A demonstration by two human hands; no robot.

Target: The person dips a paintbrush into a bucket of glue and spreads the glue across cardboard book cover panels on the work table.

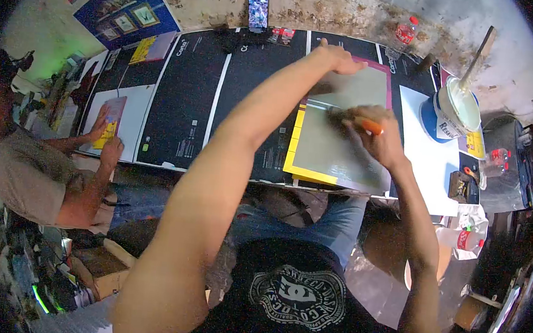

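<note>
A grey board [344, 148] with yellow and maroon edge strips lies on the table in front of me. My left hand [340, 59] rests at its far edge, fingers stretched out and holding nothing that I can see. Over the middle of the board, my right hand [376, 135] is closed around a tool with an orange handle [369, 125]. The tool's working end points left, but it is blurred and I cannot make out its kind. Beside that end, a thin pale line runs across the board.
To the right, a blue-and-white bucket [439, 118] bears a tub with a stick standing in it. White sheets [427, 174] lie beneath. A phone [257, 13] and a red-capped bottle [405, 34] stand at the back. At left, another person handles a yellow-and-pink piece [111, 124].
</note>
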